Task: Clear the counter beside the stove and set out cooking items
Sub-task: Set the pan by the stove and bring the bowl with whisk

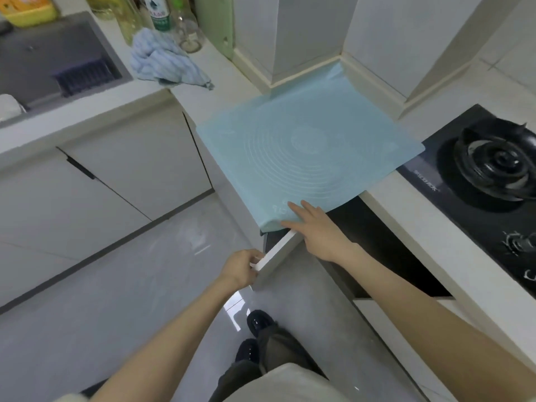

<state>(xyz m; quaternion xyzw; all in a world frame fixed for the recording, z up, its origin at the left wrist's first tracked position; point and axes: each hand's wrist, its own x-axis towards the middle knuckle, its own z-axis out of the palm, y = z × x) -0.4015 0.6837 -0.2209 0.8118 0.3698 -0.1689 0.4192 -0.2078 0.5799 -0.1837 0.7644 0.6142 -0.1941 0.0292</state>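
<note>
A light blue silicone mat [307, 152] with printed circles covers the white counter [232, 82] left of the black gas stove [493, 169]. Its near edge droops over the counter's front. My right hand [316, 227] lies with straight fingers on that near edge. Below it a white cabinet door [278, 253] stands swung out, showing a dark interior. My left hand [242, 268] grips the door's outer edge, fingers curled round it.
A crumpled blue striped cloth [165, 59] lies on the counter behind the mat, with bottles [158, 13] behind it. A grey sink [55, 59] is at the far left. My shoes [258, 323] stand on the glossy floor below.
</note>
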